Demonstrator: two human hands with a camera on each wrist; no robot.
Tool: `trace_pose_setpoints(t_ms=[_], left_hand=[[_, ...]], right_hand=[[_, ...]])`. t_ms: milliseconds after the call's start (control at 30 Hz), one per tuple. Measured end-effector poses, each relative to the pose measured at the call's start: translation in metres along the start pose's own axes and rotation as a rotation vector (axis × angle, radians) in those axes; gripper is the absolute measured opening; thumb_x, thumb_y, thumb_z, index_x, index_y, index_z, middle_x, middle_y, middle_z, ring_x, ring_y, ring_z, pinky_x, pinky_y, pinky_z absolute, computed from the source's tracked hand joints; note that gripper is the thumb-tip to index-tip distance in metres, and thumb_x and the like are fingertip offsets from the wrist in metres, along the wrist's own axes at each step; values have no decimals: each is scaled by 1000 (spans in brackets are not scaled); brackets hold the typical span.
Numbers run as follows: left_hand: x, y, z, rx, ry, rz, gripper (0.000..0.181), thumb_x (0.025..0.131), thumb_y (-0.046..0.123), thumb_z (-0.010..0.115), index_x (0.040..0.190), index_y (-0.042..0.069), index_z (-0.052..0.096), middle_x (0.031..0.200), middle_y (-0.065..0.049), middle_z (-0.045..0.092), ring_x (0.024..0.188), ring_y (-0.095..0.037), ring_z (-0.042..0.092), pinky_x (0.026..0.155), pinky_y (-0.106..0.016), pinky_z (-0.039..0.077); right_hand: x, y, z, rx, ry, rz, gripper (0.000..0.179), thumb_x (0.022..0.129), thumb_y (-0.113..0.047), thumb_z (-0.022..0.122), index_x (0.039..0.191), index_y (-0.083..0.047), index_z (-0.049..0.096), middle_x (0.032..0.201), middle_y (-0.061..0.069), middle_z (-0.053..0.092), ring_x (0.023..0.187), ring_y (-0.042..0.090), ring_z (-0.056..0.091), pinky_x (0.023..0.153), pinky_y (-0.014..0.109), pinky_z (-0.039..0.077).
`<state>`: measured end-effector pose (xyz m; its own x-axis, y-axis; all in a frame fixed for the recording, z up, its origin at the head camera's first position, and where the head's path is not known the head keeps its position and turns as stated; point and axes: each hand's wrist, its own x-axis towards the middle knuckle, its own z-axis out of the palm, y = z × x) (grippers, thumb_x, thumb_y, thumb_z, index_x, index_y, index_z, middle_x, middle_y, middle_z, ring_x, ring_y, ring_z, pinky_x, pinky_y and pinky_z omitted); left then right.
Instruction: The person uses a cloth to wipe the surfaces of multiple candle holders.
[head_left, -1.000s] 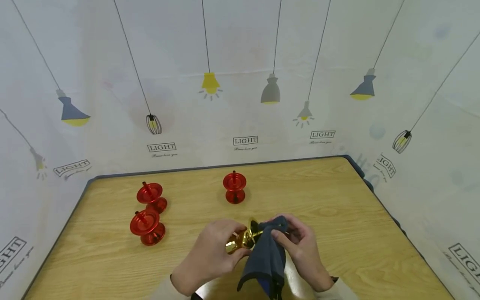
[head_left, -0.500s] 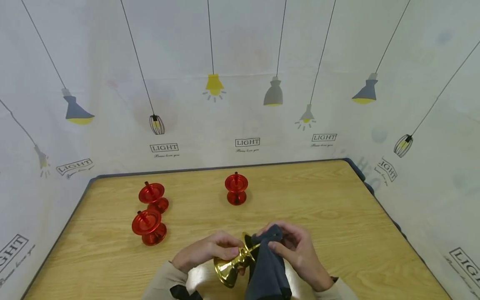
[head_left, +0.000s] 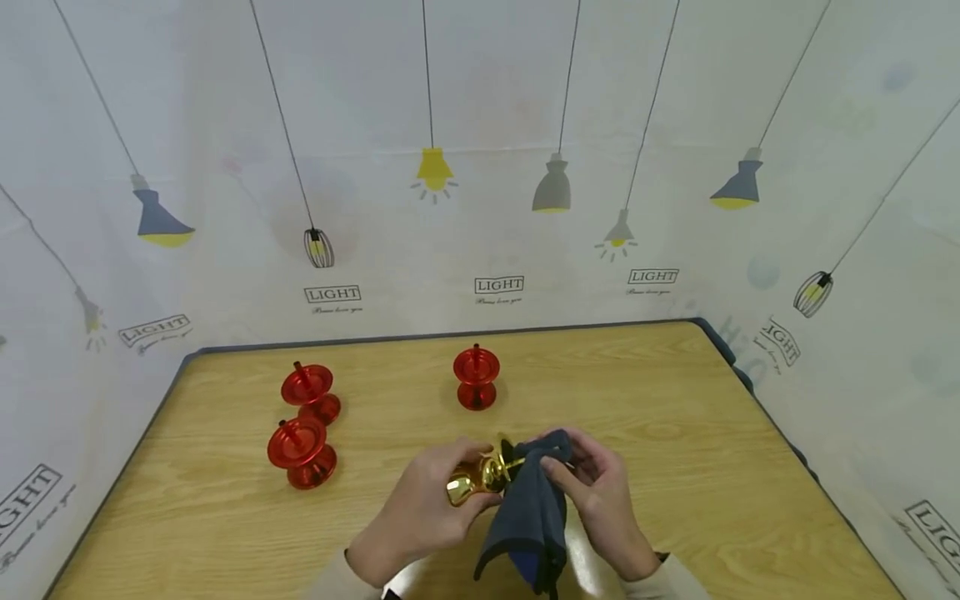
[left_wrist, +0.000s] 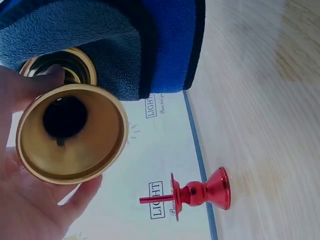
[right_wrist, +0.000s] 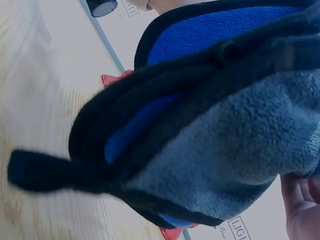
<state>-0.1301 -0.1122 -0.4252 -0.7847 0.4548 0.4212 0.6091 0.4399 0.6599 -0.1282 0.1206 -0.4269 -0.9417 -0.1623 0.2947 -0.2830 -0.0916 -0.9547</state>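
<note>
A shiny gold candle holder (head_left: 492,472) lies tilted on its side in my left hand (head_left: 431,500), whose fingers and thumb grip it around the stem and base. In the left wrist view its hollow base (left_wrist: 72,134) faces the camera. My right hand (head_left: 600,492) pinches a grey-blue cloth (head_left: 528,508) around the thin spike at the holder's top. The cloth hangs down between both hands, showing a brighter blue underside and dark edging. In the right wrist view the cloth (right_wrist: 215,135) fills most of the picture and hides the gold holder.
Two red candle holders (head_left: 306,385) (head_left: 298,443) stand close together on the left of the wooden table (head_left: 637,383). Another red candle holder (head_left: 476,375) stands farther back, near the middle. A white printed backdrop (head_left: 390,208) rises behind the table.
The gold holder's base swung toward me half a second ago and is now turned back into my left palm. Both hands have risen slightly, and the cloth stays in my right fingers.
</note>
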Motion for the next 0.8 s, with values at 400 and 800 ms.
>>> trace_pose_setpoints(t_ms=[400,800], left_hand=[[3,-14,-16,-490,-377,-98,25,106,23,55,111,4,69,87,0,69,77,3,61,70,-18,53],[-6,-2,-1,-52,-12,65,41,86,23,83,121,11,66,110,0,72,93,-7,66,80,-24,57]], right_hand=[[-1,7,-8,141,-216,-79,23,95,10,58,118,14,56,115,5,73,107,17,71,89,27,58],[-6,2,-5,80,-89,-15,22,96,7,60,119,9,59,114,2,74,103,16,71,83,27,59]])
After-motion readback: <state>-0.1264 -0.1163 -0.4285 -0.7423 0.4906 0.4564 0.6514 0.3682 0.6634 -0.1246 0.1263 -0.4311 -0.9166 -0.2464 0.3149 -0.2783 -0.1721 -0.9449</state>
